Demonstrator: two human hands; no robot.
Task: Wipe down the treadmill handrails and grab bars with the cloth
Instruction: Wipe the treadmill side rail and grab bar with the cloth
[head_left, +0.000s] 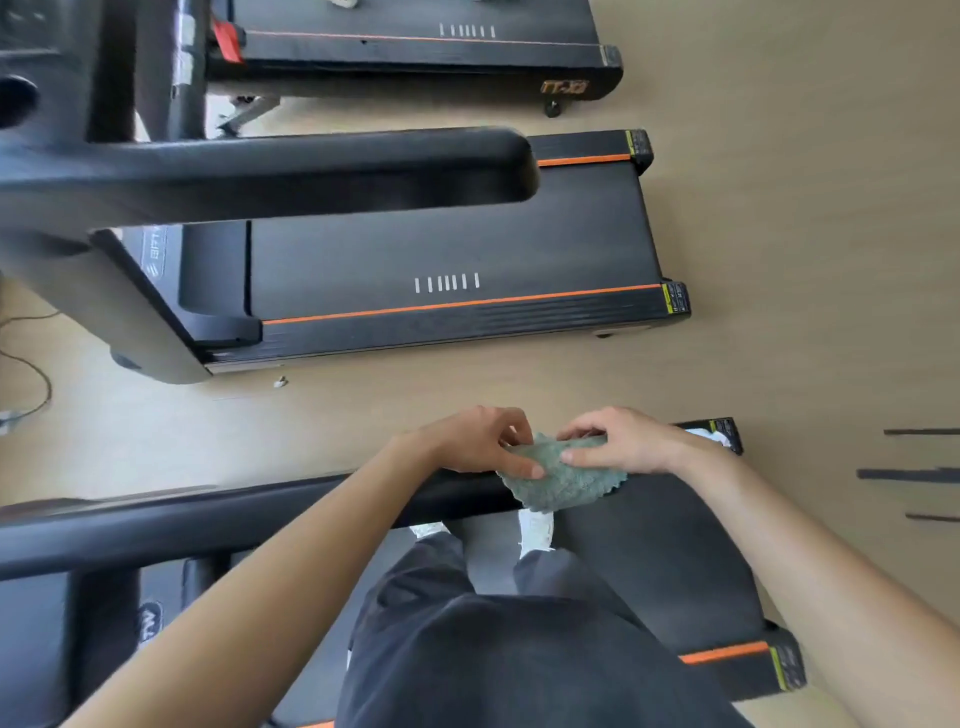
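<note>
While I monitored the feed, cloth (563, 480): held bunched over the free end of the near handrail (234, 525); contact I could not confirm.
Left hand (475, 441): fingers (530, 470) pinched the cloth's left edge.
Right hand (626, 441): fingers (571, 457) pinched its right edge; I judged a refold, exposing a clean face.

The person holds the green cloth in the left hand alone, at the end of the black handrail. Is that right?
Not quite: both hands hold it. In the head view, the left hand and the right hand each pinch the green cloth at the end of the black handrail.
</note>
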